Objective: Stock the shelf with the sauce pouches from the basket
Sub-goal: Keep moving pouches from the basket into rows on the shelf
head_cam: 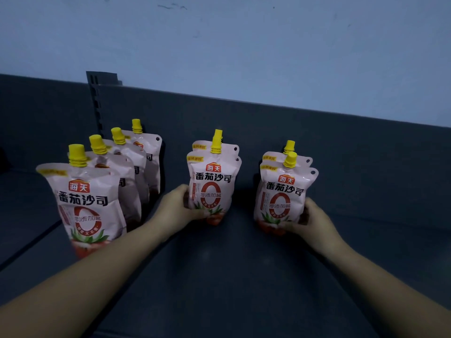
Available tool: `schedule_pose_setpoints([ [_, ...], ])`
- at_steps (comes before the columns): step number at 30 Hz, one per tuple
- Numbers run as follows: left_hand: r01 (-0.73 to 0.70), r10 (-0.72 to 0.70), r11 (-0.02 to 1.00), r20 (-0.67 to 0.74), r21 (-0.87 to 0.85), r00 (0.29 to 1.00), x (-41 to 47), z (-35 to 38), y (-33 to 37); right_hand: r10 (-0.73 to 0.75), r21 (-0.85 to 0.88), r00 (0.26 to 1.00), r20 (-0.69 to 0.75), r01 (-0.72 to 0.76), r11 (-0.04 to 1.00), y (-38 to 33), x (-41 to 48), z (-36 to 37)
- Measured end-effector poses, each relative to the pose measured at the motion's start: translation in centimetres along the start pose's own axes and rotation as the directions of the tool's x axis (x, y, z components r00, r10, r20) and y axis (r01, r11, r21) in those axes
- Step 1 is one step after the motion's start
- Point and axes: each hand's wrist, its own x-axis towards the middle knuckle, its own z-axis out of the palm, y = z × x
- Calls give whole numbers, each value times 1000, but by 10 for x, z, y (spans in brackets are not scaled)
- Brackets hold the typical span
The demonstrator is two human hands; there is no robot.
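Pouches in left hand and right hand stand upright, spouts up.

The left forearm and right forearm are reaching forward (converging slightly), the left hand gripping the middle pouch at its base, the right hand gripping the right pouch likewise.

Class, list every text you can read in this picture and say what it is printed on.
"海天": red logo on the left pouch, middle pouch and right pouch.
"番茄沙司": large black print under that logo.
"零添加": inside the red ring; a further character is blurred.
Yellow corner tag, ribbon under the ring: too small to read.
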Motion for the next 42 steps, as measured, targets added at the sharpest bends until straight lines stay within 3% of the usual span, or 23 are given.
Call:
schedule_pose_setpoints([
  [10,24,-24,1000,-6,3,1000,10,0,-9,28,-95,997,-70,-35,995,-2,-4,5],
  [13,70,-66,989,30,-130,997,9,-1,-8,9,-83,971,-239,-29,996,-4,-12,7],
  [16,91,-73,956,74,-279,995,6,-1,0,-165,-127,883,-439,121,985,-13,-26,12],
  [18,78,-56,955,85,-287,995,7,-2,2,-302,-187,882,-361,248,950,-20,-34,21],
  [20,63,-47,958,64,-279,997,5,-3,5,-385,-296,907,-169,326,898,-26,-39,35],
  [24,28,-28,970,2,-241,1000,-1,-6,7,-268,-399,946,183,320,859,-39,-40,63],
  [27,42,-38,937,17,-347,999,-10,-10,13,-192,-328,968,162,236,915,-42,-34,80],
  [30,21,-1,896,44,-444,999,-21,-16,28,-274,-150,959,71,281,948,-52,-31,94],
  [35,-85,114,903,45,-421,992,-36,-22,49,-496,4,868,8,496,868,-63,-28,101],
  [38,-134,201,897,119,-421,972,-40,-24,48,-469,126,883,-28,468,875,-68,-28,101],
  [40,-227,313,916,233,-332,921,-42,-23,46,-435,222,900,-19,428,876,-76,-28,99],
  [42,-311,371,918,256,-246,893,-42,-22,43,-428,249,904,10,413,876,-82,-26,94],
])
